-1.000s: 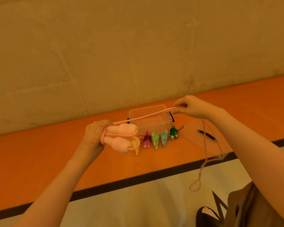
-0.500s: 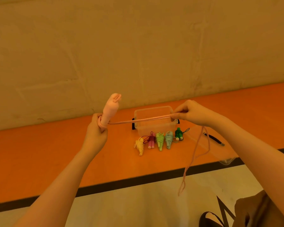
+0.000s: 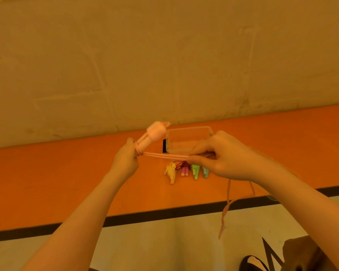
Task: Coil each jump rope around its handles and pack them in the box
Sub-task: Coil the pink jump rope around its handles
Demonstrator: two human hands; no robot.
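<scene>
My left hand (image 3: 125,159) grips the pink jump rope handles (image 3: 153,133), which point up and to the right with a few turns of cord around their base. The pink cord (image 3: 162,155) runs doubled and taut across to my right hand (image 3: 221,159), which pinches it. The loose end of the cord (image 3: 224,214) hangs below my right wrist. A clear plastic box (image 3: 188,139) stands on the orange floor behind my hands. In front of it lie coiled ropes in a row: yellow (image 3: 171,173), magenta (image 3: 185,169), green (image 3: 195,170) and pale blue (image 3: 205,172), the blue one partly hidden by my right hand.
A plain wall (image 3: 164,65) rises right behind the orange floor strip (image 3: 47,182). A black line (image 3: 164,212) divides the orange from the pale floor nearer me. A dark shoe (image 3: 252,264) and clothing show at the bottom right.
My right hand has moved lower and left with the cord, now covering the right end of the coiled row. The pink handles have tilted from upright toward the right.
</scene>
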